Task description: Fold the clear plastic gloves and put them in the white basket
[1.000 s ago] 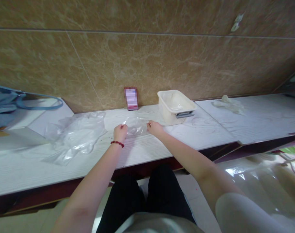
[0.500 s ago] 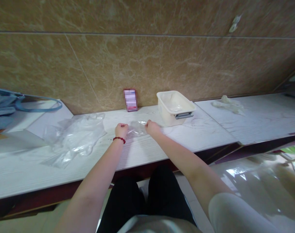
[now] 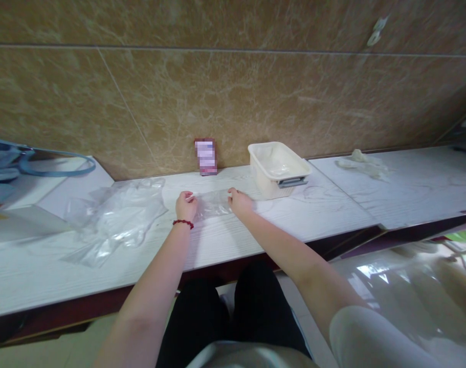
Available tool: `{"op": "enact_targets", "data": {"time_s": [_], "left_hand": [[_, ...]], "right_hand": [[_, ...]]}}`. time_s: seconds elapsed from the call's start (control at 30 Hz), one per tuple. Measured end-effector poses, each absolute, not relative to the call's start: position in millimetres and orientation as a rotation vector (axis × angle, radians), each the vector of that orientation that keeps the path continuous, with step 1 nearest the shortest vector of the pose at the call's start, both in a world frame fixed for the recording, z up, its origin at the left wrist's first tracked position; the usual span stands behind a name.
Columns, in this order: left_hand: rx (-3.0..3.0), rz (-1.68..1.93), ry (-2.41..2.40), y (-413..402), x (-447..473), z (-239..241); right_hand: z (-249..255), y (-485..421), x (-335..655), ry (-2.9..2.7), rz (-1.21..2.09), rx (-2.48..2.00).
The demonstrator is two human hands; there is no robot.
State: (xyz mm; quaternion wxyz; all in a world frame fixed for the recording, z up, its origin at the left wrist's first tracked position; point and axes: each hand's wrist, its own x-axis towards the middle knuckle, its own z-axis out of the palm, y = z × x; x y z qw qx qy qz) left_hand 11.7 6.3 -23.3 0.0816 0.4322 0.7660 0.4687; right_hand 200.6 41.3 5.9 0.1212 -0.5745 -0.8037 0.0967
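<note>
A clear plastic bag (image 3: 213,203) lies stretched low over the white wood-grain counter (image 3: 225,243) between my two hands. My left hand (image 3: 186,205), with a dark red bead bracelet at its wrist, is closed at the bag's left end, fingers curled inward. At the right end, my right hand (image 3: 239,201) pinches the bag between thumb and fingers. To the left lies a loose pile of clear plastic bags (image 3: 127,212). Just beyond my right hand stands a cream plastic bin (image 3: 269,179) with a grey handle; something clear seems to lie inside it.
A phone-like item (image 3: 206,157) with a blurred screen leans on the brown tiled wall (image 3: 171,102). Crumpled whitish plastic (image 3: 363,163) lies farther right. At the far left are a white box (image 3: 69,191) and a blue bag with a strap (image 3: 56,171).
My left hand has shifted slightly left, and the bag between my hands is now spread wider and flatter. My right hand stays almost where it was.
</note>
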Motion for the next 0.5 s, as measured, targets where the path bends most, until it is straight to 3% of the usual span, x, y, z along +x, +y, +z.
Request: {"op": "enact_targets", "data": {"time_s": [0.2, 0.5], "left_hand": [[1.512, 1.076, 2.540, -14.4, 3.5, -6.2], [2.315, 0.512, 2.006, -15.4, 43.4, 3.3]], "right_hand": [[1.4, 42.6, 202.0, -2.418, 0.268, -1.592], [-7.7, 50.6, 198.8, -2.463, 0.275, -1.473]]}}
